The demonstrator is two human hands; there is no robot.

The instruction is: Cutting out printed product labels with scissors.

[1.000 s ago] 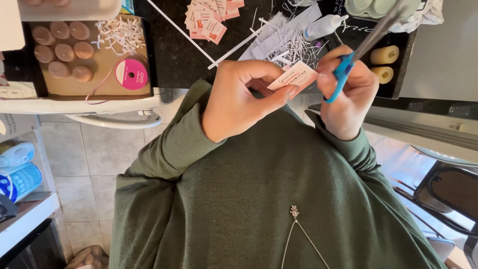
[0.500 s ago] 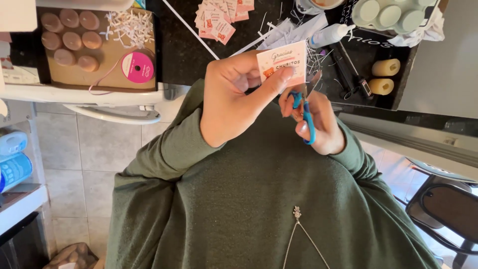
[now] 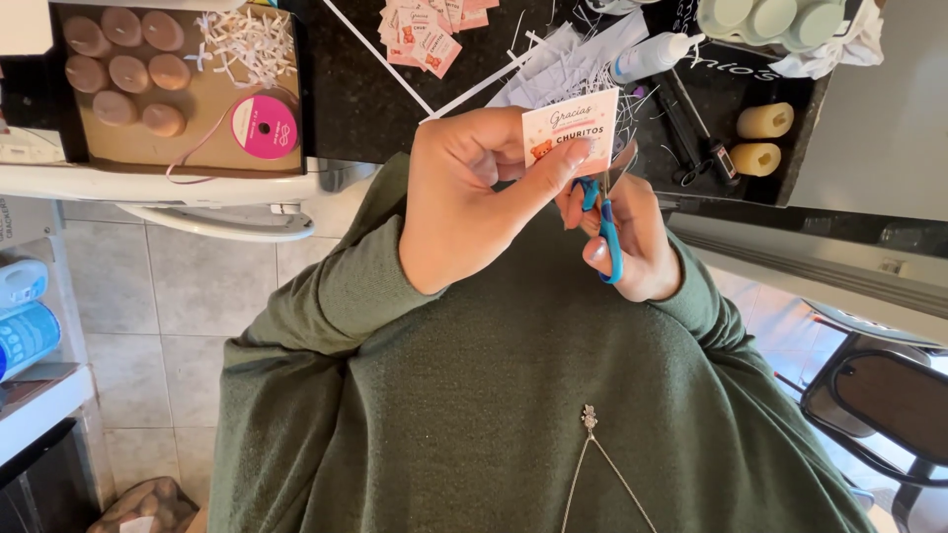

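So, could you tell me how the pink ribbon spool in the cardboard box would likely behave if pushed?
The pink ribbon spool lies flat, so it would probably slide, not roll. It looks light. Its loose ribbon tail seems floppy and may drag or snag on the cardboard box.

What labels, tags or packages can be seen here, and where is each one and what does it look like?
Small card label: pinched in the left hand, squarish, white and pink with a little orange figure.
Pile of like labels: on the dark counter, top middle, pink and white.
Ribbon spool: in the cardboard tray, round, pink face.
Glue bottle: lying top right, white.
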